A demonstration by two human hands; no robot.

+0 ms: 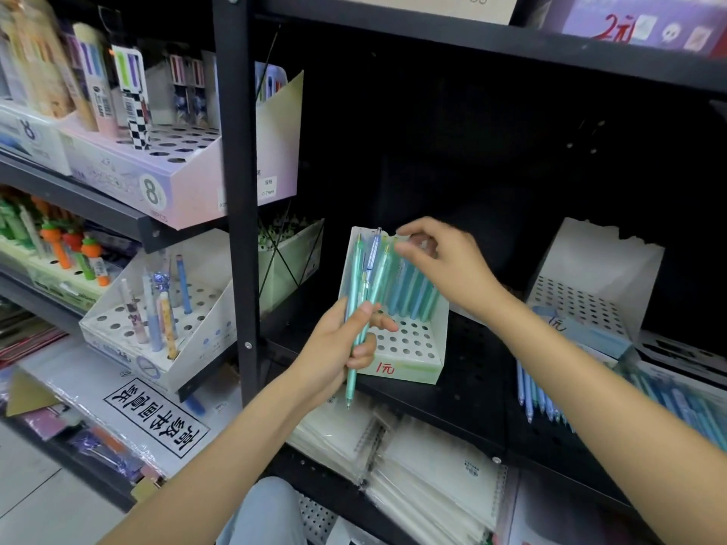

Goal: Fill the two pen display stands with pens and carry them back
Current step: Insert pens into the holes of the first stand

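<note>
A white pen display stand [409,357] with a grid of holes sits on the black shelf, marked "1元" in red. Several blue and teal pens [413,287] stand in its back rows. My left hand [346,340] grips a small bundle of teal and blue pens [368,287] in front of the stand's left side, tips pointing down. My right hand [444,261] is above the standing pens, its curled fingertips at their tops; it is blurred. A second white stand [590,285] with holes and no pens in them sits at the right on the same shelf.
Loose blue pens [543,399] lie on the shelf [472,371] at the right. A black upright post [240,190] divides the racks. Left racks hold other pen boxes [157,324]. Spiral notebooks [413,466] are stacked on the lower shelf.
</note>
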